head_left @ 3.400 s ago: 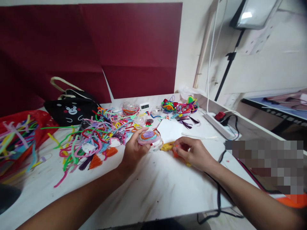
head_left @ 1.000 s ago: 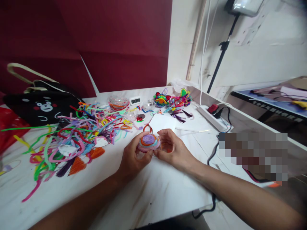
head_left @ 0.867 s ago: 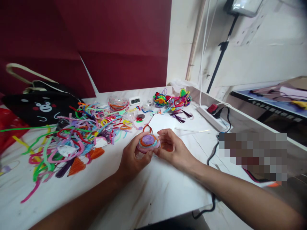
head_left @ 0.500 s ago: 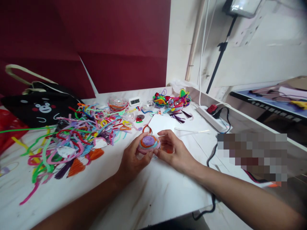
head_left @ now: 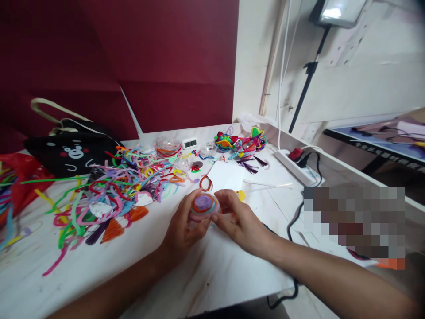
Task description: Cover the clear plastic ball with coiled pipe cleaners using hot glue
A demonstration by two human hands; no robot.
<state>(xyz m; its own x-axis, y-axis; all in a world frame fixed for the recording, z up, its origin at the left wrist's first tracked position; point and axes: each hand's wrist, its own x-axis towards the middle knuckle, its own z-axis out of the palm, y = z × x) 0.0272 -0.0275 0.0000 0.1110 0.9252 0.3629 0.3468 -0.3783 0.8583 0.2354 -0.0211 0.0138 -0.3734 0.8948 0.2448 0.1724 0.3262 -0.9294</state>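
Observation:
Between my hands is a round, domed piece coiled with pipe cleaners (head_left: 202, 204), purple in the middle with orange, light blue and pink rings around it. My left hand (head_left: 182, 221) wraps its left side, thumb along the near edge. Against the right side, the thumb and fingers of my right hand (head_left: 237, 219) close on its edge. An orange-red pipe cleaner loop (head_left: 206, 182) stands up just behind the piece. Beyond it lies a white sheet of paper (head_left: 227, 173), and a small yellow thing (head_left: 241, 195) shows behind my right hand.
To the left spreads a heap of colourful pipe cleaners (head_left: 109, 190) with tassels. Behind are a small digital timer (head_left: 190, 144), clear plastic domes (head_left: 182, 164) and finished pipe cleaner figures (head_left: 245, 144). A black bag (head_left: 73, 150) and a power strip (head_left: 294, 167) flank the table.
The view has shifted slightly, so the table things appear a little farther right. Both hands keep hold of the coiled piece, which is tilted a bit differently.

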